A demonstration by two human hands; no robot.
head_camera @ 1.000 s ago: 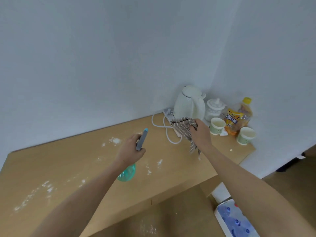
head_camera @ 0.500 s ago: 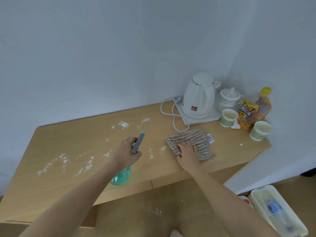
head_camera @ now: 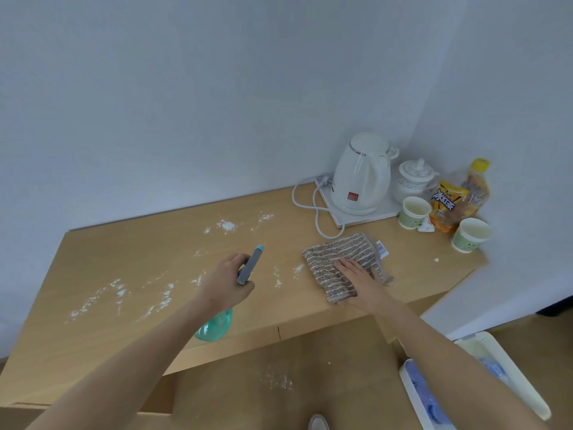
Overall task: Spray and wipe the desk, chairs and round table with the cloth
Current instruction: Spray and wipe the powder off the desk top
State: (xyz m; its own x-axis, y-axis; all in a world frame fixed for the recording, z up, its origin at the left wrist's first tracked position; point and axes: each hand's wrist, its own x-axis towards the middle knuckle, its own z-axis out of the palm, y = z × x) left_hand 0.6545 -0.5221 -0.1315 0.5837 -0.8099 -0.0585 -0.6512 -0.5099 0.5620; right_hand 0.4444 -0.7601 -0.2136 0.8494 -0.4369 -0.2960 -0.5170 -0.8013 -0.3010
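The cloth (head_camera: 342,265) now lies flat on the desk (head_camera: 130,265) under the right hand (head_camera: 359,282), fingers straight; left hand (head_camera: 228,282) clamps the spray bottle (head_camera: 231,297) — wiping can start.

My one camera sits on my head, looking forward and steeply down at the bench (head_camera: 130,274) in a wall corner, close enough that both my forearms fill the foreground.

Striped brown cloth (head_camera: 341,259) flat on powder-dusted wooden desk (head_camera: 139,268), teal spray bottle (head_camera: 229,302) held above
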